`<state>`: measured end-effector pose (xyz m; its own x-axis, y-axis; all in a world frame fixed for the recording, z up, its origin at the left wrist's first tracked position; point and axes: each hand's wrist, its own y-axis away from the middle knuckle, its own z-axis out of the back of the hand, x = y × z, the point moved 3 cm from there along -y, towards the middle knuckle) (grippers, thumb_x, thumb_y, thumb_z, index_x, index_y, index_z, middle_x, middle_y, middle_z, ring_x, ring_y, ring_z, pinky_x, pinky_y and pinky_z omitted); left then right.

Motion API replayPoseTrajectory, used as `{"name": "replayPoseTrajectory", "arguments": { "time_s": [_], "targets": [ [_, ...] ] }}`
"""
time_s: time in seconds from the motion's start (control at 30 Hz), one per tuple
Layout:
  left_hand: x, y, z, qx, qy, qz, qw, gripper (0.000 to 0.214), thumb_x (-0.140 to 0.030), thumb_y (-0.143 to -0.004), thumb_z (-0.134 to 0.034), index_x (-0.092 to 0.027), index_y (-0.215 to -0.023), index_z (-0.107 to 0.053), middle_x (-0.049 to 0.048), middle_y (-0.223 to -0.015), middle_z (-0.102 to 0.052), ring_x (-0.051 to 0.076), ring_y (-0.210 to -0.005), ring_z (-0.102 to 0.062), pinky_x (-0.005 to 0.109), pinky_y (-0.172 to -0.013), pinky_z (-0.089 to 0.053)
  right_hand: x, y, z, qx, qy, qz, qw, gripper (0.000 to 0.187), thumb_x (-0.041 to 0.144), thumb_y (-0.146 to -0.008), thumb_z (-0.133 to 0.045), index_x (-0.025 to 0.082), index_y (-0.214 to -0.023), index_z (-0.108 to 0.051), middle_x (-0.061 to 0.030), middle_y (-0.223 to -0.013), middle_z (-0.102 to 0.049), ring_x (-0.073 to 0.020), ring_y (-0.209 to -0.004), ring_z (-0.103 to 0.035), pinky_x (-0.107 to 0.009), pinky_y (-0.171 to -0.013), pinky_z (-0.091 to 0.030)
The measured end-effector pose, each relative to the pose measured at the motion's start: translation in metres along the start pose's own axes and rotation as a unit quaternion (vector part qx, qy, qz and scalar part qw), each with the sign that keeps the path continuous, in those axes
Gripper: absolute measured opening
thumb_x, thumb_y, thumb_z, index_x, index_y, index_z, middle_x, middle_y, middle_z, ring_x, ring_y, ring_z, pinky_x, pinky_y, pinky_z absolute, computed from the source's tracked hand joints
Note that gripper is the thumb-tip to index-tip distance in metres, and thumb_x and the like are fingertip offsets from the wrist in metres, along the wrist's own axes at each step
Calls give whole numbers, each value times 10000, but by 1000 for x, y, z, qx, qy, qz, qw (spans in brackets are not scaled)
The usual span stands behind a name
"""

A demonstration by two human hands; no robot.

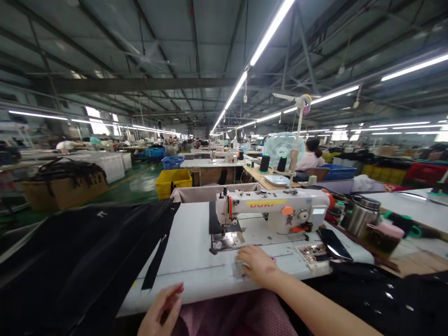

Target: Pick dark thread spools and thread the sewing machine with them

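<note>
A white sewing machine (276,210) with orange parts stands on the white table (196,252) in front of me. My right hand (257,267) rests low over the tabletop just in front of the needle plate (226,240). Its fingers are curled down together, and whatever may be beneath them is hidden or blurred. At the table's front edge is my left hand (163,308), fingers loosely bent and thumb apart, with nothing between them. Left of it lies a large piece of black fabric (94,252), with a narrow black strip (159,261) reaching onto the table.
A phone (335,243) and a small parts tray (313,254) lie right of the machine. Beyond them stand a steel flask (364,214) and a lidded jar (383,238). More black fabric (388,289) hangs at the lower right. A yellow crate (173,183) sits behind; a person (311,156) sits farther off.
</note>
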<state>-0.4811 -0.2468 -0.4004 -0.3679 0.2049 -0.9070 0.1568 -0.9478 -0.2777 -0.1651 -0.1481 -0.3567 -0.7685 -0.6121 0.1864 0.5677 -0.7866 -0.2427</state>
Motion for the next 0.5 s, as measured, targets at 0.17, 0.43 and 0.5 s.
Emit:
{"name": "replayPoseTrajectory", "arguments": {
  "time_s": [0.17,0.43,0.5],
  "targets": [
    [-82,-63,-43,-14,-67,-151,986,251,-371,-916,-512,-237,-1067,-661,44,-1081,-638,196,-921,-610,340,-849,-504,-57,28,-5,-94,25,-133,986,335,174,-852,-524,168,-1151,-673,-130,-1172,-631,-277,-1132,-522,-392,-1000,-385],
    [-117,-169,-102,-66,-93,-223,968,216,-224,-922,-504,-215,-994,-707,48,-931,-602,175,-877,-578,311,-778,-495,-136,37,-35,-143,9,-194,971,349,205,-932,-386,188,-1094,-696,-99,-1096,-655,-249,-1043,-563,-389,-963,-416],
    [-121,-189,-114,-80,-106,-223,966,208,-223,-916,-521,-222,-1000,-711,41,-897,-587,175,-857,-567,322,-794,-488,-150,36,-41,-159,12,-214,964,347,231,-925,-402,173,-1141,-668,-122,-1165,-622,-274,-1087,-544,-435,-982,-400]
  ]
}}
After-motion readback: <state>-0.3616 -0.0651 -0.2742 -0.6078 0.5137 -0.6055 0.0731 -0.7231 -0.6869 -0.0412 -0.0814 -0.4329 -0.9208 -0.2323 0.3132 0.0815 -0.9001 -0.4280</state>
